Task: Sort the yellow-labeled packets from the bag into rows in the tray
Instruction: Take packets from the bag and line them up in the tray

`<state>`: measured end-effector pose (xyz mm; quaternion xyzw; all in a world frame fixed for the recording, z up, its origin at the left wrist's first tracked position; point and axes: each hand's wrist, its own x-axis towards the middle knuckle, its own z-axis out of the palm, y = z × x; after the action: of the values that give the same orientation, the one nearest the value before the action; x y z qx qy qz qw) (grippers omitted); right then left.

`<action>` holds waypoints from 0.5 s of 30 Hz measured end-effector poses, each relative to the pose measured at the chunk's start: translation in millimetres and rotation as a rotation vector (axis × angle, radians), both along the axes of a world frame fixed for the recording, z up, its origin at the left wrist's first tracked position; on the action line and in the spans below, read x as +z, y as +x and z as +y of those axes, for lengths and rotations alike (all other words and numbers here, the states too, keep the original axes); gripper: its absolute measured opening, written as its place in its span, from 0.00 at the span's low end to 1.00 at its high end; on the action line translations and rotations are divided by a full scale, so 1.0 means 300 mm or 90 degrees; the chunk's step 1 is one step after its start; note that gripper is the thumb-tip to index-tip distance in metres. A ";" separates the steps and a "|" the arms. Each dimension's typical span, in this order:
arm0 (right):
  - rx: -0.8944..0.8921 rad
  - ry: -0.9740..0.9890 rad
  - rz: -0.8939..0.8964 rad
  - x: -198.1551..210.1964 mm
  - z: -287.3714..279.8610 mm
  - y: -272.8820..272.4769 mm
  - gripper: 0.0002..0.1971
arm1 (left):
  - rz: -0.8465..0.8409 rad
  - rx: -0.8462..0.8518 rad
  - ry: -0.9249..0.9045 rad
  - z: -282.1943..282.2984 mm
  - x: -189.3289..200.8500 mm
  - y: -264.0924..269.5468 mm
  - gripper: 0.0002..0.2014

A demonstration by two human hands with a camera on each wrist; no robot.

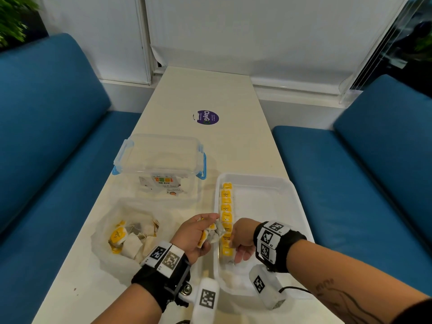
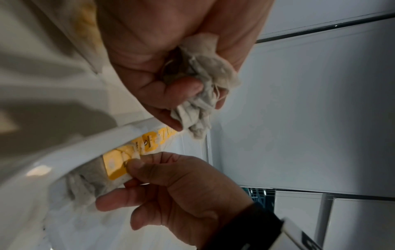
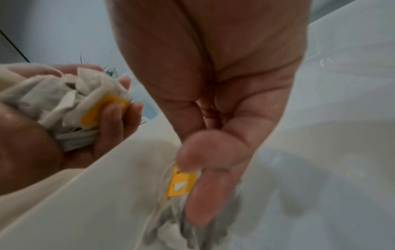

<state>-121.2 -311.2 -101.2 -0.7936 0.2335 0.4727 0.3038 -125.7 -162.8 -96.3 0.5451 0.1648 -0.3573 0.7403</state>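
Note:
A white tray (image 1: 264, 206) lies at the right of the table, with a row of yellow-labeled packets (image 1: 226, 202) along its left wall. My right hand (image 1: 236, 246) is at the near end of that row and pinches one yellow-labeled packet (image 1: 226, 250) between thumb and fingers, low in the tray. The same packet (image 3: 181, 184) shows in the right wrist view. My left hand (image 1: 208, 230) hovers just left of the tray rim (image 2: 85, 148), gripping a crumpled bunch of packets (image 1: 214, 232). The clear bag (image 1: 102, 230) to the left holds several more packets.
A clear lidded box (image 1: 159, 160) with blue clips stands behind the bag. A round purple sticker (image 1: 206, 117) marks the table further back. Blue bench seats run along both sides of the narrow table, whose edges are close to the bag and the tray.

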 end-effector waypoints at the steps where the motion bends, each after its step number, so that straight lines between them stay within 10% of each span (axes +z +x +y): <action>1: -0.003 -0.007 0.007 0.004 0.004 -0.001 0.13 | 0.000 0.000 -0.002 0.001 0.000 0.000 0.05; 10: 0.147 -0.150 -0.241 0.130 -0.017 0.012 0.15 | 0.034 0.025 -0.094 0.003 0.017 -0.001 0.09; 15: -0.066 0.104 -0.474 0.266 -0.051 -0.047 0.08 | 0.061 0.033 -0.160 -0.018 0.015 0.007 0.19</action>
<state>-135.3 -326.5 -21.3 -0.8711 0.1086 0.1533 0.4538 -123.6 -168.2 -91.7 0.4263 0.1676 -0.3814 0.8029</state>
